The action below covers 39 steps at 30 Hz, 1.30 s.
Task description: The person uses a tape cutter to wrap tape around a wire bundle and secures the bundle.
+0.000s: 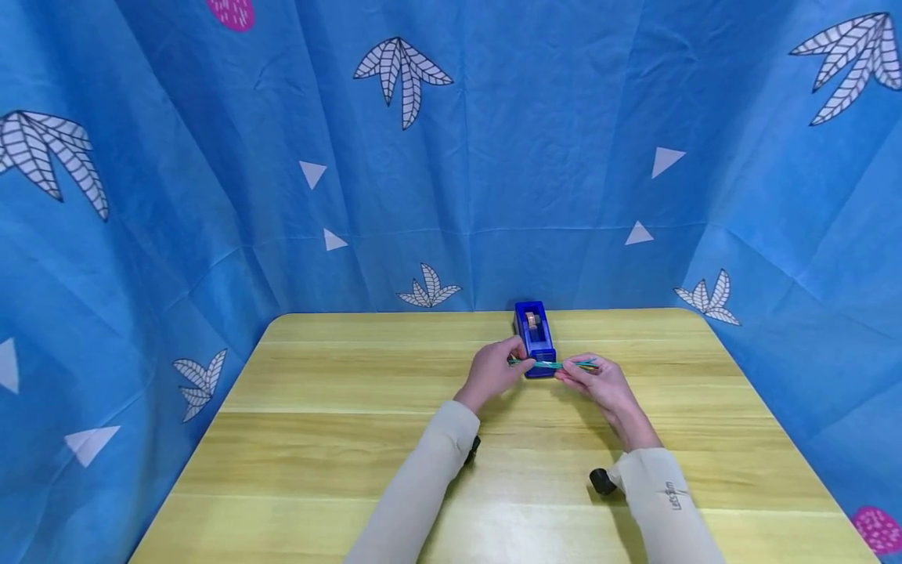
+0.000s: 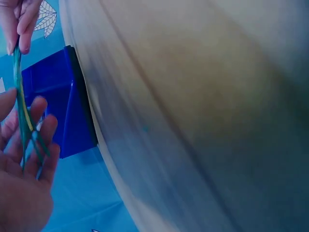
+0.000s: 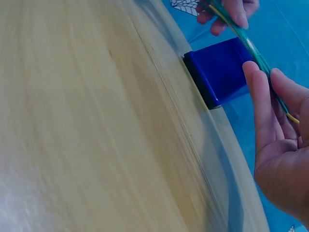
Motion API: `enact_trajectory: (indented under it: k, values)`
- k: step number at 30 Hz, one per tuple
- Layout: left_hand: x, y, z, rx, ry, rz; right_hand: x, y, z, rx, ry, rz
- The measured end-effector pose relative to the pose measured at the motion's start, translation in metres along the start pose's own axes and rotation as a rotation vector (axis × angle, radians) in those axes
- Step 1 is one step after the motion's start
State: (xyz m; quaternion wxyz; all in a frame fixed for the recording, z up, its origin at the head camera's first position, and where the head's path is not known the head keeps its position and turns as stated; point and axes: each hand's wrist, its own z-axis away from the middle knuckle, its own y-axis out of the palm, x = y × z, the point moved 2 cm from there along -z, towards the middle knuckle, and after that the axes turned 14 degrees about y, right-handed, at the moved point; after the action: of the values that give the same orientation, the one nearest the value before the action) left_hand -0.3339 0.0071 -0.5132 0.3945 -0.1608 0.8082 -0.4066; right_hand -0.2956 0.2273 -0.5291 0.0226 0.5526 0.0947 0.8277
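Both hands hold a thin bundle of green and yellow wire-like strands (image 1: pixel 546 365) stretched level between them. My left hand (image 1: pixel 489 373) pinches the left part of the bundle between thumb and fingers. On the other side, my right hand (image 1: pixel 604 388) pinches it near its right end, where loose tips fan out. Seen from the left wrist, the strands (image 2: pixel 19 82) splay apart over the palm. A shiny patch shows on the bundle's middle; I cannot tell whether it is tape. Just behind the hands stands a blue tape dispenser (image 1: pixel 537 343) with a small roll (image 1: pixel 532 319) in it.
The light wooden table (image 1: pixel 338 439) reaches back to a blue patterned curtain (image 1: pixel 535 157), which also hangs at both sides. The dispenser sits near the table's far edge. Black wrist devices (image 1: pixel 602 481) are strapped at the sleeves.
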Motion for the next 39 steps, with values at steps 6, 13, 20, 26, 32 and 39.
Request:
enact_trajectory:
  k: [6,13,20,26,32,39]
  values:
    - [-0.006,0.002,-0.004,0.063,-0.012,-0.027,-0.002,-0.001,-0.001,0.017,-0.024,0.004]
    - [-0.007,0.006,-0.004,-0.017,-0.014,0.075,-0.002,-0.002,-0.001,0.023,-0.044,0.007]
    - [-0.005,0.011,0.001,-0.052,-0.064,0.18,-0.004,-0.003,0.0,0.012,-0.027,0.047]
    - [-0.007,0.014,-0.001,-0.088,-0.13,0.236,-0.003,-0.004,-0.002,0.01,-0.032,0.042]
    - [-0.006,0.02,-0.003,-0.133,-0.151,0.292,-0.001,-0.002,-0.002,-0.043,-0.002,0.083]
    - [-0.003,0.022,-0.002,-0.139,-0.148,0.337,0.003,0.002,0.003,-0.24,-0.09,0.345]
